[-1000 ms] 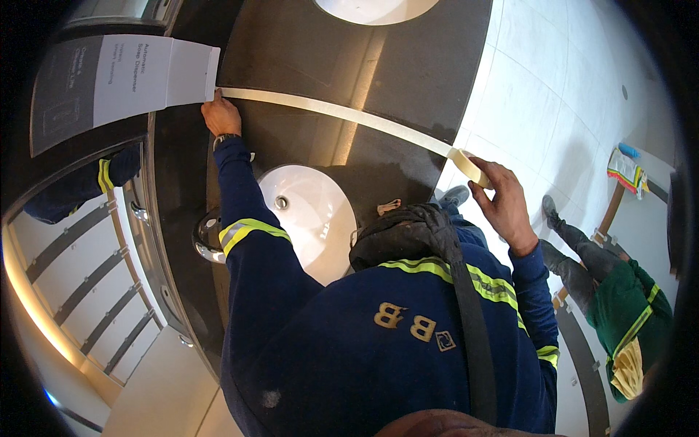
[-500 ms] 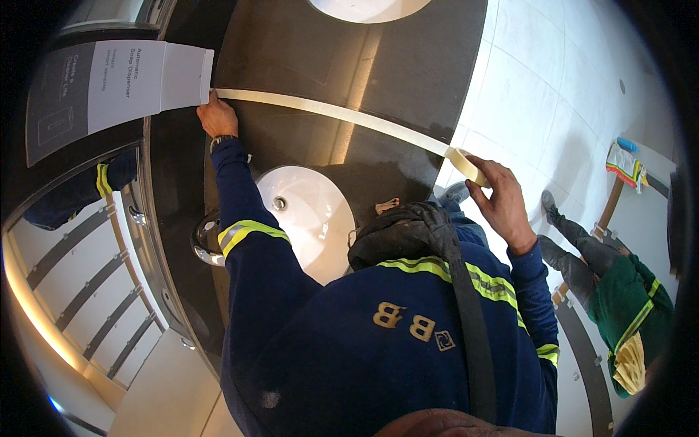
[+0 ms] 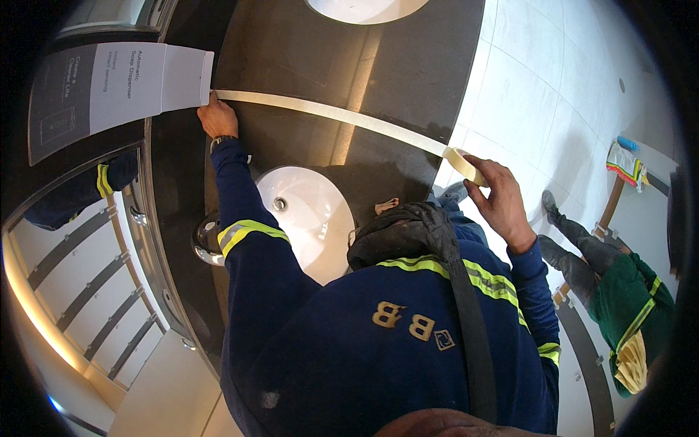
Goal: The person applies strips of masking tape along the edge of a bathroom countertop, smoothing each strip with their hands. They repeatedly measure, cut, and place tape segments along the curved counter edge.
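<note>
A strip of pale masking tape stretches across the dark countertop, from its back edge to just past its front edge. My left hand is at the strip's far-left end, fingers closed and pressed down beside the box; whether they pinch the tape or only press it is hard to see. In my right hand is the roll of masking tape, gripped between thumb and fingers beyond the counter's front edge, the strip running taut from it.
A tall grey and white carton stands by my left hand. Nearby are a white basin, a chrome tap and a second basin. A small tan object lies on the counter. At right, another person in a green top stands on the tiled floor.
Almost nothing differs. The view has shifted very slightly; both hands keep their places at the two ends of the tape.
</note>
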Tool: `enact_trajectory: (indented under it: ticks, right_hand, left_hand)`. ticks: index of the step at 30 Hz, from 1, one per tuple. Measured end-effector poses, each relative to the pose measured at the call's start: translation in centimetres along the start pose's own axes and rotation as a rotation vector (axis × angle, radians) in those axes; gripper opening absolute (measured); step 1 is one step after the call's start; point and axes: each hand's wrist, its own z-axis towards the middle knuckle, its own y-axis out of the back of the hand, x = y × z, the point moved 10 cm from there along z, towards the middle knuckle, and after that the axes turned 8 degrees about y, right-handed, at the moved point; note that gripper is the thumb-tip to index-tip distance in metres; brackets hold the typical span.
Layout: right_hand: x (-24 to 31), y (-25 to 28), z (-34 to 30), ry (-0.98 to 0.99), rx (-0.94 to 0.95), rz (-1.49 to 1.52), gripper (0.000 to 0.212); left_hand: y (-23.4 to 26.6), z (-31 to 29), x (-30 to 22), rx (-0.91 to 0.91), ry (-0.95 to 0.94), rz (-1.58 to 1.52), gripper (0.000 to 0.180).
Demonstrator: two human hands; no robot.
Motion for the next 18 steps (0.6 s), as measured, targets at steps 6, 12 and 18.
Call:
enact_trajectory:
  ticks: [6, 12, 18]
  right_hand:
    - [0.0, -0.1, 0.0, -0.011, 0.008, 0.002, 0.044]
    - [0.3, 0.3, 0.0, -0.005, 0.000, -0.019, 0.045]
    - [0.4, 0.3, 0.2, 0.008, -0.019, 0.002, 0.046]
  left_hand:
    - [-0.2, 0.0, 0.0, -0.003, -0.005, 0.014, 0.035]
    - [-0.5, 0.0, 0.1, 0.027, 0.008, 0.009, 0.037]
    - [-0.8, 0.0, 0.8, 0.042, 0.016, 0.074, 0.040]
